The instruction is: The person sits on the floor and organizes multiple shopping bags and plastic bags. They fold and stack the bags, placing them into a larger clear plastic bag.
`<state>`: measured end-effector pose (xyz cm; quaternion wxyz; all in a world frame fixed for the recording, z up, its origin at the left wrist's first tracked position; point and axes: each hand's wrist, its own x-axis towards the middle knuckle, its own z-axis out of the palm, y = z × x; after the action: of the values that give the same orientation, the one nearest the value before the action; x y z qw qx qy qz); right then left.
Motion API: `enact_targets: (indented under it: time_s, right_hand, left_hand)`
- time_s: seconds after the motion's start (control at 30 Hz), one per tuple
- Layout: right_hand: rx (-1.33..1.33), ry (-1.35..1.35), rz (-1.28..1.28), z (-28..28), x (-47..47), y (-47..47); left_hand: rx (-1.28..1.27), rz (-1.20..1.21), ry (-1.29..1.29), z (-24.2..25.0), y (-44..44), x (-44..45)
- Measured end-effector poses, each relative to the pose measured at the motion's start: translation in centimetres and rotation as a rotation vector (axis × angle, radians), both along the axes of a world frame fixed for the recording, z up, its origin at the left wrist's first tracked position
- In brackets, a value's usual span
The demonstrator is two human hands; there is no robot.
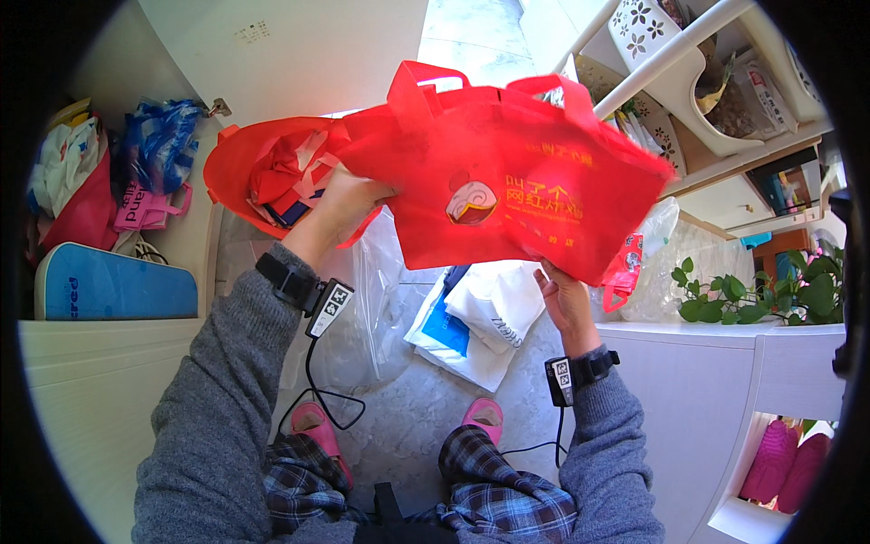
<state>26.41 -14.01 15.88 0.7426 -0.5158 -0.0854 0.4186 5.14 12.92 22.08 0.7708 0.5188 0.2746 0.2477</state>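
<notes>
A red non-woven tote bag (pixel 442 156) with yellow writing and a cartoon face is held up flat before me, its two handles at the far side. My left hand (pixel 353 200) grips its left edge. At the bag's lower edge, my right hand (pixel 565 299) has hold of it, some fingers hidden behind the cloth. Just left of it, partly behind my left hand, is an open red bag (pixel 221 170) with crumpled red bags (pixel 279 170) inside. White plastic bags (pixel 489 306) lie on the floor beneath the tote.
Clear plastic sheeting (pixel 367 313) lies on the floor. An open cabinet (pixel 204 251) at left holds bags and a blue box (pixel 129 282). Right are a rack with white baskets (pixel 714 115), a small red bag (pixel 625 265) and a plant (pixel 727 292) on a white cabinet (pixel 680 367).
</notes>
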Motion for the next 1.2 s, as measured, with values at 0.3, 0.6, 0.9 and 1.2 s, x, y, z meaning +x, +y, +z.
enact_targets:
  time_s: [0.3, 0.6, 0.9, 1.2]
  right_hand:
    - [0.100, 0.012, 0.073, -1.6, 1.4, -1.0]
    - [-0.024, 0.026, 0.011, -1.5, 1.4, -0.9]
    - [-0.132, -0.001, -0.023, 0.3, 0.2, 0.1]
    - [-0.128, -0.015, 0.020, 0.3, 0.0, 0.1]
  left_hand:
    - [0.284, -0.159, 0.063, 1.5, -0.6, -1.0]
    - [0.275, -0.155, 0.124, 0.6, -0.5, -0.1]
    - [-0.070, -0.097, -0.020, -0.9, 0.2, 0.5]
    - [-0.174, -0.046, 0.015, -1.5, 0.5, 0.5]
